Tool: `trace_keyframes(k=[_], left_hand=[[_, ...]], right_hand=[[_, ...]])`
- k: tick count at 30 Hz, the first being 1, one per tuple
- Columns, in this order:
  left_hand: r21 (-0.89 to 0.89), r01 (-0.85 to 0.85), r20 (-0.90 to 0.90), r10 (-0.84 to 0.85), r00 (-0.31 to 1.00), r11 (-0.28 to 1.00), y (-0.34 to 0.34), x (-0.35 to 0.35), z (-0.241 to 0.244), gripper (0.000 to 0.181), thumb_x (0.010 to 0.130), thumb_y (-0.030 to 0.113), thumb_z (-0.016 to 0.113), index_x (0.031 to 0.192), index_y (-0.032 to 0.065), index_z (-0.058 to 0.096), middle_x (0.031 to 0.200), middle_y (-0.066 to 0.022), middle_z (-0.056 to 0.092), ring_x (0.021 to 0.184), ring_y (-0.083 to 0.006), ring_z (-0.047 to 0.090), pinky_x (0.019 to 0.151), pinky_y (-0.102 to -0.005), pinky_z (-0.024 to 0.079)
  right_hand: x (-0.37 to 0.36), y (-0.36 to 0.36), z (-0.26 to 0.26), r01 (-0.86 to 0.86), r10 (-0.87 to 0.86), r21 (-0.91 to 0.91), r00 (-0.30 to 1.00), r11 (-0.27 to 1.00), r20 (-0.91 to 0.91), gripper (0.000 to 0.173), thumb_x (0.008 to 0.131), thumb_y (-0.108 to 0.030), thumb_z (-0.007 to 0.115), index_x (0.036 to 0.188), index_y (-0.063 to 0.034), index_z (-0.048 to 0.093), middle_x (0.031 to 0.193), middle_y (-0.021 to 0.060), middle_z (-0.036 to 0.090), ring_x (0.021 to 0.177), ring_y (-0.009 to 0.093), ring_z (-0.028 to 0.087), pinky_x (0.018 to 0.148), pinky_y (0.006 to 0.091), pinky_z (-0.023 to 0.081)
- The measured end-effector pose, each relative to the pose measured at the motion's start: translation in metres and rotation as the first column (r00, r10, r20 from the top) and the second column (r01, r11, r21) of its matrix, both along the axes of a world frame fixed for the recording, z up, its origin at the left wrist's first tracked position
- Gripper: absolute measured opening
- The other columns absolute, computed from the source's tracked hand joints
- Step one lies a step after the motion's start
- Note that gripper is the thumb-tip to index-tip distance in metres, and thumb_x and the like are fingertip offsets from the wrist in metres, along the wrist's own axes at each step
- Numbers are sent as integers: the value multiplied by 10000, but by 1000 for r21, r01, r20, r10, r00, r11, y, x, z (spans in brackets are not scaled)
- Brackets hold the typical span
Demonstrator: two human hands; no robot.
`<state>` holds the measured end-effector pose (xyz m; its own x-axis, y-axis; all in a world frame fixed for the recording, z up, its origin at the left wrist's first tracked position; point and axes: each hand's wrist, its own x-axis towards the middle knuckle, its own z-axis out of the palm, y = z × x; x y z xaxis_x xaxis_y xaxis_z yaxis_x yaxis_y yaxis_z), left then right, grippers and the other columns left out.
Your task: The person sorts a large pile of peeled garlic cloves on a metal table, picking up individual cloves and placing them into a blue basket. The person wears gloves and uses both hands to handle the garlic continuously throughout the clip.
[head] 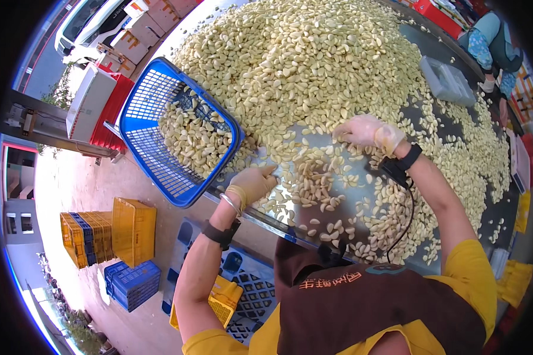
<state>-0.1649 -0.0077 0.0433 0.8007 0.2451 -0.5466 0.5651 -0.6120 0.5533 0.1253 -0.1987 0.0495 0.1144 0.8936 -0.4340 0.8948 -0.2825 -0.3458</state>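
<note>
Peeled garlic cloves (293,66) lie in a big heap on a metal-topped table (308,224). My left hand (254,183), in a thin pale glove, is low over the tabletop beside the blue plastic basket; its fingers are curled and I cannot tell whether a clove is in them. My right hand (366,131), gloved too, is palm down at the near edge of the heap, fingertips among cloves and partly hidden. The blue basket (153,131) leans tilted at the table's left edge, with cloves inside. A smaller group of browner cloves (313,177) lies between my hands.
A clear plastic tray (447,80) rests among cloves at the right. Beyond it a person (493,49) in blue sleeves is at the table. Yellow crates (134,230) and a blue crate (132,284) are on the floor at left. A black cable (411,213) hangs from my right wrist.
</note>
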Motion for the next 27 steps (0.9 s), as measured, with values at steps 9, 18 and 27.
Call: trace_keyframes(k=[9,18,27], left_hand=[[145,211,-2,-213,977,967,-47,39,-44,593,895,342,531,1458,196,417,914,-197,696,868,-364,664,800,-431,504],[307,-224,296,131,946,925,-27,70,-37,304,874,357,563,1033,148,716,793,-110,711,744,-297,689,685,-415,535],[650,93,65,-177,982,755,-41,99,-62,166,858,253,612,927,129,698,820,-140,704,804,-326,688,693,-417,528]], right_hand=[[-68,-35,-62,26,-107,346,970,938,218,279,865,-179,562,1121,-206,669,870,66,708,780,257,699,632,398,539],[-98,-15,-71,48,-103,145,911,988,400,197,836,-126,595,1023,-137,655,822,73,688,733,252,690,592,365,530],[-25,-110,-26,553,-367,-263,85,790,-926,252,969,-231,552,1124,-42,612,773,8,594,608,53,489,551,213,410]])
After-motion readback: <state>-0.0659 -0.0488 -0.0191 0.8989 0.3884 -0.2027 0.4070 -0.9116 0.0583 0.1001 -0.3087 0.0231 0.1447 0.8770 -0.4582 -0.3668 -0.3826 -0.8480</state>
